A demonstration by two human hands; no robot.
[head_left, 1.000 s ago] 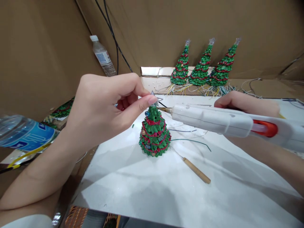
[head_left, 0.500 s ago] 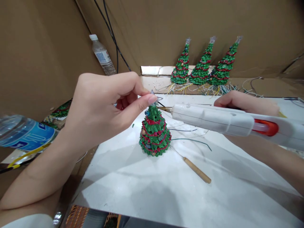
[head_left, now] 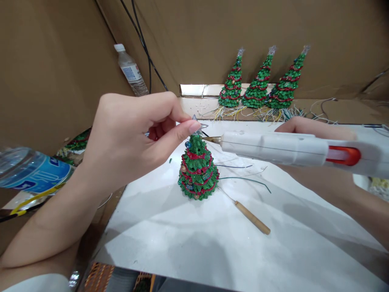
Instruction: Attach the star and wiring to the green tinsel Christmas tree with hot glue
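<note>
A small green Christmas tree figurine (head_left: 199, 172) with red garlands stands upright on the white board. My left hand (head_left: 136, 134) pinches a clear star (head_left: 199, 125) between thumb and forefinger at the top of the tree. From the right, my right hand (head_left: 316, 127) grips a white hot glue gun (head_left: 279, 148) with an orange-red opening in its side. Its metal nozzle points left, at or very close to the base of the star; whether it touches I cannot tell. The gun's body hides most of my right hand's fingers.
An awl with a wooden handle (head_left: 252, 217) and a green wire (head_left: 246, 179) lie right of the tree. Three finished-looking trees (head_left: 258, 85) with wires stand at the back. Bottles (head_left: 130, 69) and a blue-labelled jug (head_left: 36, 170) are at left, below black cables (head_left: 142, 40).
The glue gun has levelled out and shifted slightly right, its rear end rising. My left hand, the star and the tree have stayed in place.
</note>
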